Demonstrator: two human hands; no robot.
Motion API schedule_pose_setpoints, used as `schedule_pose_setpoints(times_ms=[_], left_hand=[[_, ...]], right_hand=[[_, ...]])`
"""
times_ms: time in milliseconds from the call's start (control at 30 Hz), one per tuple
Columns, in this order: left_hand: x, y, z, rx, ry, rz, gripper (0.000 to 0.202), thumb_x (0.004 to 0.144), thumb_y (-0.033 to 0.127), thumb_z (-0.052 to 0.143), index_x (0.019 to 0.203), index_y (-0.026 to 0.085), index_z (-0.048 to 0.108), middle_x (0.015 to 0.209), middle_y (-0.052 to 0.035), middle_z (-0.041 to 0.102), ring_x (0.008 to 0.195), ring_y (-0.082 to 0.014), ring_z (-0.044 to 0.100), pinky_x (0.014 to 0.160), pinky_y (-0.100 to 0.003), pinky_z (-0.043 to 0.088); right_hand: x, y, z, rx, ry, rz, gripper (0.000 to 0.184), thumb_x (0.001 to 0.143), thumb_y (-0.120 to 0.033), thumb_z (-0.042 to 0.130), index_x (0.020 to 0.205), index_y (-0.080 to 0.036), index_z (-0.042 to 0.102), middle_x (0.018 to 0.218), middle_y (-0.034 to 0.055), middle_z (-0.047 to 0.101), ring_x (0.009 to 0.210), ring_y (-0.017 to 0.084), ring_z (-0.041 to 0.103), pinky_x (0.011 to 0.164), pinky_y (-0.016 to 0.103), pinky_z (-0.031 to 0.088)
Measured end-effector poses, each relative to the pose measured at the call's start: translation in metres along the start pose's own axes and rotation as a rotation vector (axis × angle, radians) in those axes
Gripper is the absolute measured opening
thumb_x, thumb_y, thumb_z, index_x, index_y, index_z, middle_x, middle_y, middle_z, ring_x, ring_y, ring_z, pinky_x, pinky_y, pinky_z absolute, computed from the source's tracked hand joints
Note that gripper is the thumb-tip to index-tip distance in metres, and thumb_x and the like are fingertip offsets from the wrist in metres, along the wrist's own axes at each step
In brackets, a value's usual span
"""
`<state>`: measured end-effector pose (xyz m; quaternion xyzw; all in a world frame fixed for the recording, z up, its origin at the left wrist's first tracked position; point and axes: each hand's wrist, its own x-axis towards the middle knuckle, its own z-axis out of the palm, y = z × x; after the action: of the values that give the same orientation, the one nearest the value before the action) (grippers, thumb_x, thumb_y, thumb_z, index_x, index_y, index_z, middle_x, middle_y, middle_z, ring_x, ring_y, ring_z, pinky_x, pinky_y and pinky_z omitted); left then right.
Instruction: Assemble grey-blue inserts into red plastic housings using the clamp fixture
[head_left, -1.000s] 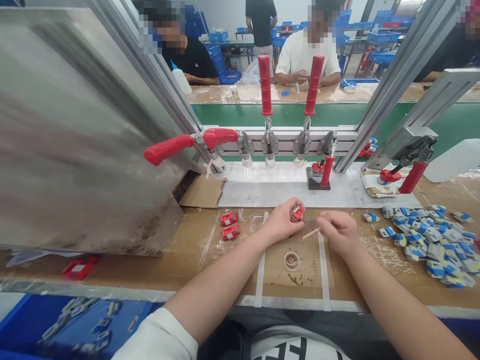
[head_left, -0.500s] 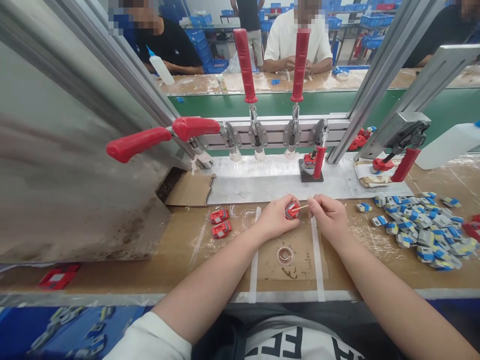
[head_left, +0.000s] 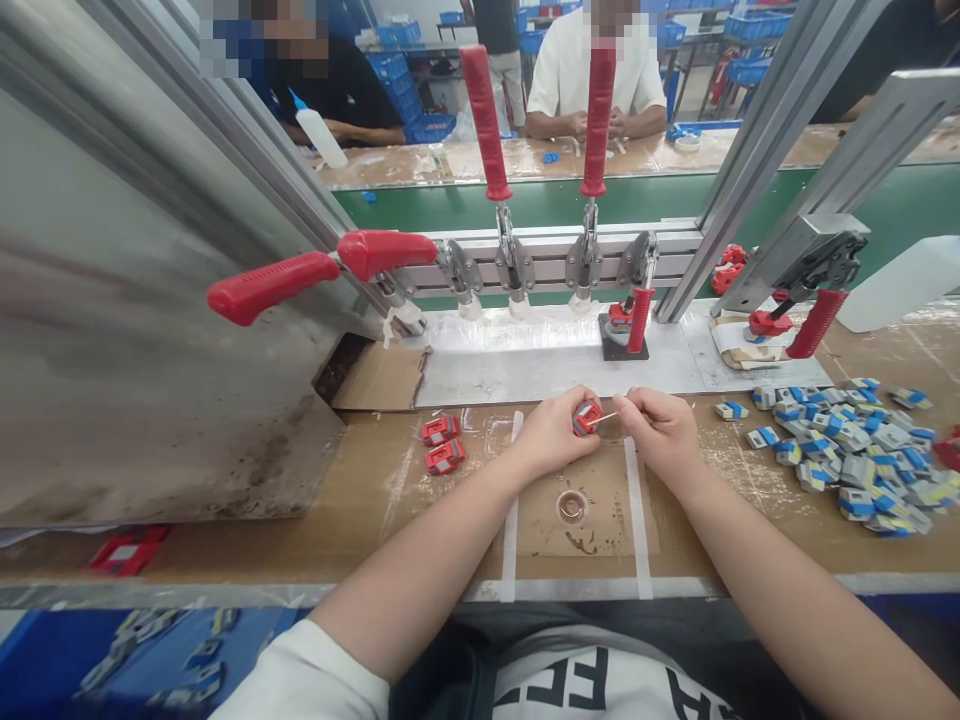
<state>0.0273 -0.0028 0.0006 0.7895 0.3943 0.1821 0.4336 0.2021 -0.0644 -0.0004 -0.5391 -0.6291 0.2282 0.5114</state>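
Observation:
My left hand [head_left: 556,432] is closed around a small red and grey plastic part [head_left: 586,418], holding it above the bench. Between the fingertips of my right hand [head_left: 660,428] is a thin wooden stick [head_left: 606,417], whose tip reaches the red face of the part. Just below my hands, a small round dish of clear liquid [head_left: 572,508] sits on a cardboard patch between two strips of white tape. Two similar red parts [head_left: 442,443] lie to the left of my left hand. Right of my right hand is a heap of grey, blue and yellow parts [head_left: 847,440].
A rail with red-handled toggle clamps [head_left: 516,265] stands behind my hands. One clamp presses a red part on a black pad [head_left: 625,345]. At left is a large metal panel [head_left: 150,330]; a blue bin [head_left: 45,660] sits below the bench edge. People sit at the opposite bench.
The view has shifted slightly. Both hands keep nearly the same pose, with the stick's tip still at the part.

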Motion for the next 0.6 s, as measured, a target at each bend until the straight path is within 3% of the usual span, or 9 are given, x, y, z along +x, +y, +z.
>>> schedule_pose_setpoints(times_ms=[233, 600], left_hand=[[-0.0004, 0.0003, 0.0006, 0.046, -0.015, 0.016, 0.025, 0.069, 0.017, 0.065, 0.093, 0.024, 0.058, 0.078, 0.0043, 0.062, 0.069, -0.0159, 0.055, 0.064, -0.026, 0.039], [-0.0003, -0.0011, 0.0025, 0.082, -0.026, 0.015, 0.024, 0.069, 0.019, 0.066, 0.091, 0.025, 0.057, 0.078, 0.0043, 0.064, 0.07, -0.0168, 0.056, 0.063, -0.026, 0.038]], right_hand=[[0.0014, -0.0015, -0.0031, -0.058, 0.043, -0.027, 0.047, 0.098, -0.038, 0.055, 0.058, -0.021, 0.037, 0.054, -0.0048, 0.034, 0.052, 0.01, 0.032, 0.052, 0.026, 0.028], [-0.0003, -0.0046, -0.0029, -0.021, 0.033, -0.031, 0.043, 0.098, -0.036, 0.056, 0.06, -0.021, 0.042, 0.055, -0.0039, 0.041, 0.053, 0.01, 0.037, 0.053, 0.027, 0.031]])
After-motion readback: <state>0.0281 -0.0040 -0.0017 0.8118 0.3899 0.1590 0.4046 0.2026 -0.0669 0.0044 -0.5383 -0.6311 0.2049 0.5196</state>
